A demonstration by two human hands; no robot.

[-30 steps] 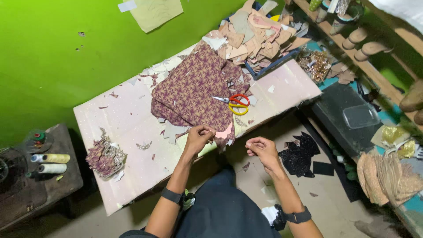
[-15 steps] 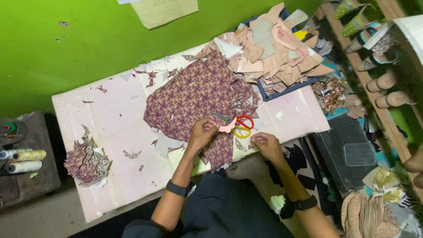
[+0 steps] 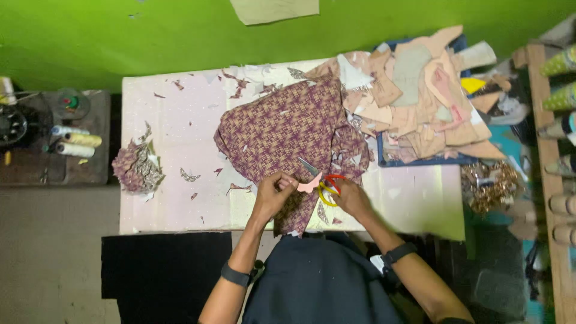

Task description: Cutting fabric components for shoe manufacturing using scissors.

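A maroon patterned fabric (image 3: 282,129) lies crumpled across the middle of a pale pink table (image 3: 180,120). My left hand (image 3: 273,193) pinches a small pink cut-out piece (image 3: 310,183) against the fabric's near edge. My right hand (image 3: 349,197) grips scissors (image 3: 324,180) with red and yellow handles; their blades point up-left at the pink piece. Both hands meet at the table's near edge, above my dark lap.
A heap of tan and pink pattern pieces (image 3: 420,96) fills a blue tray at the right. A pile of fabric scraps (image 3: 137,168) sits at the table's left edge. Thread spools (image 3: 75,141) rest on a dark side table. Shoe lasts (image 3: 561,96) line a shelf at far right.
My right hand has left the table's front edge and taken up the scissors. My left hand now holds the pink piece at the blades. The camera view has shifted to straight overhead.
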